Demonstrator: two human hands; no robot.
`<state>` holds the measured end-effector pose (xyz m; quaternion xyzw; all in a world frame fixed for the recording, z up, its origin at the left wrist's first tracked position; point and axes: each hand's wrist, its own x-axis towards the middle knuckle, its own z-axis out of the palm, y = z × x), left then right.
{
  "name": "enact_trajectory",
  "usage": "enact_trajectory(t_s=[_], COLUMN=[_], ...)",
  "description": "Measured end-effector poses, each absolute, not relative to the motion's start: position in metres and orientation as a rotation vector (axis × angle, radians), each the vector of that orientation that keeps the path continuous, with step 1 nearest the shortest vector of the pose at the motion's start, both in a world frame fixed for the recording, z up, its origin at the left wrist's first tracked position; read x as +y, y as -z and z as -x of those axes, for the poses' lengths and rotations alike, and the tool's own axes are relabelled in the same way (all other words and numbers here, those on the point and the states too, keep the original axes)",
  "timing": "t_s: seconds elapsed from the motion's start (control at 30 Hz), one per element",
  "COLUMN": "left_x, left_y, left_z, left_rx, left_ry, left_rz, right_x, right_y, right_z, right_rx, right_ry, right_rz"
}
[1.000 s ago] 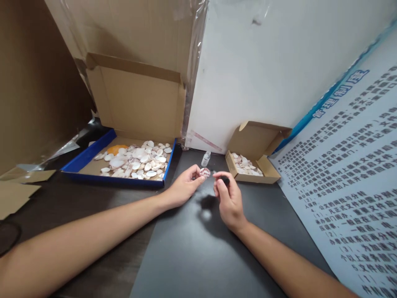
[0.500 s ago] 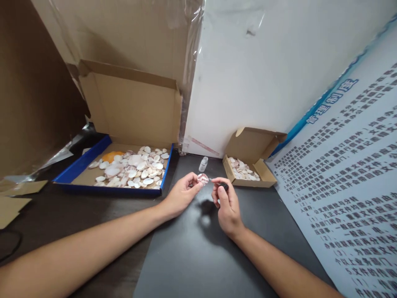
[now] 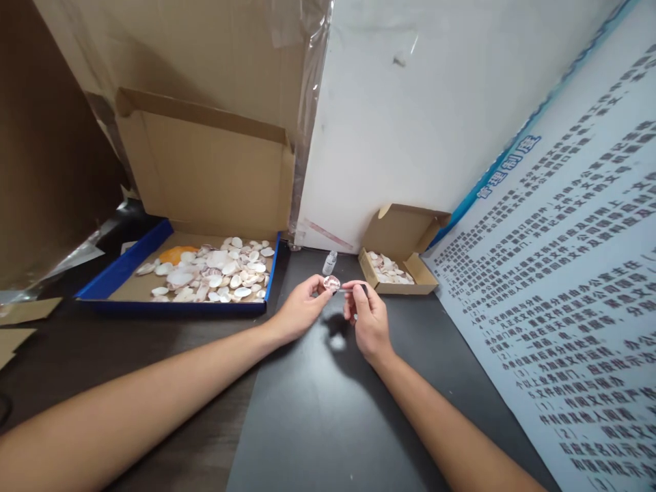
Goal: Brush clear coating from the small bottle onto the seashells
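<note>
My left hand (image 3: 301,309) pinches a small pinkish seashell (image 3: 331,282) between thumb and fingertips, held above the dark table. My right hand (image 3: 365,316) grips a thin applicator with a black cap (image 3: 363,289); its tip points left and touches or nearly touches the shell. A small clear bottle (image 3: 329,262) stands on the table just behind the shell. A large blue-edged cardboard box (image 3: 123,268) with many pale shells lies to the left. A small cardboard box (image 3: 423,280) with several shells sits to the right of my hands.
A white board (image 3: 420,123) and brown cardboard sheets (image 3: 169,48) stand behind the boxes. A printed poster (image 3: 564,287) leans along the right side. Cardboard scraps (image 3: 23,314) lie at the far left. A dark mat (image 3: 328,417) covers the table under my arms.
The view has shifted, so everything sits a little further left in frame. The applicator tip in my right hand has closed in on the shell held by my left hand.
</note>
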<state>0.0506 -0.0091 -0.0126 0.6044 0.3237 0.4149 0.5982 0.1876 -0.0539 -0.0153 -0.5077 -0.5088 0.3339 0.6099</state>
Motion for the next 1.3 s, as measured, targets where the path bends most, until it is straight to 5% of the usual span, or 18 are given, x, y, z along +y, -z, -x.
enact_trajectory(t_s=[1.3], left_x=[-0.009], left_y=[0.014], left_z=[-0.05], left_rx=[0.764], left_ry=[-0.93], left_rz=[-1.675], right_x=[-0.062], right_y=[0.007], right_z=[-0.213], right_rx=[-1.41], right_ry=[-0.801], right_rz=[1.183])
